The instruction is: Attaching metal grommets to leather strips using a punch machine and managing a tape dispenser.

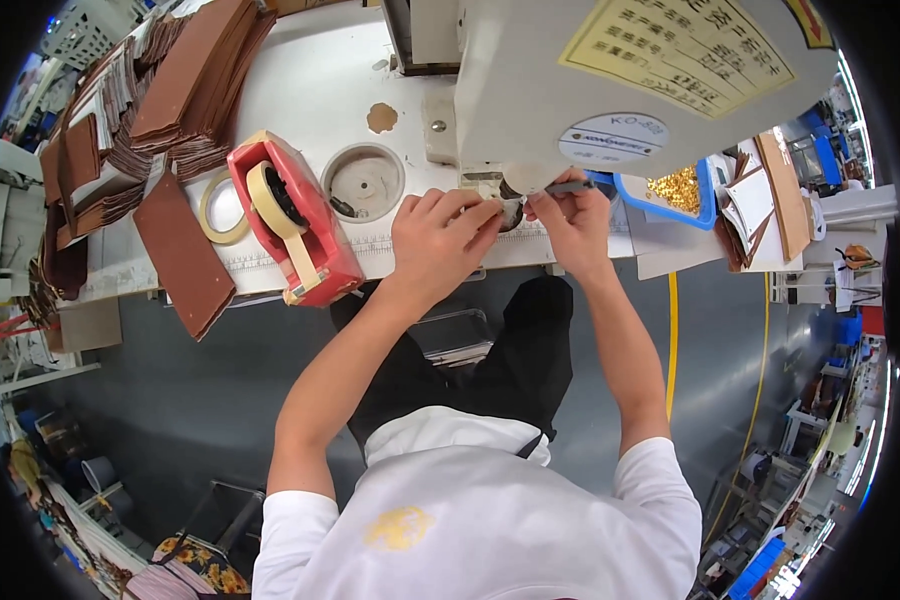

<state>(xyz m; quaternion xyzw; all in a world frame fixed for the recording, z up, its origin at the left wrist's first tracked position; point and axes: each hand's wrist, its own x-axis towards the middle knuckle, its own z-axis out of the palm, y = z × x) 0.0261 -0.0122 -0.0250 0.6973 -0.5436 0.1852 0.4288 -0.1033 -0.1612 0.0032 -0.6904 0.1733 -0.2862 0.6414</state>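
Both my hands meet under the head of a large pale-grey machine (530,110), at the table's front edge. My left hand (440,235) has its thumb and fingers pressed together, reaching to the small work spot (511,208). Whatever lies in that pinch is too small to make out. Close on the other side, my right hand (575,225) is closed in a pinch with its fingertips at the same spot. A dark slim piece (570,187) shows at its fingers; its kind is unclear. The machine head partly hides the area.
Left of my hands stands a red tape dispenser (335,250), with a loose tape roll (210,215) beside it. Stacks of brown panels (185,80) fill the far left. A blue tray (707,210) of small gold-coloured pieces sits right, near more panels (782,200).
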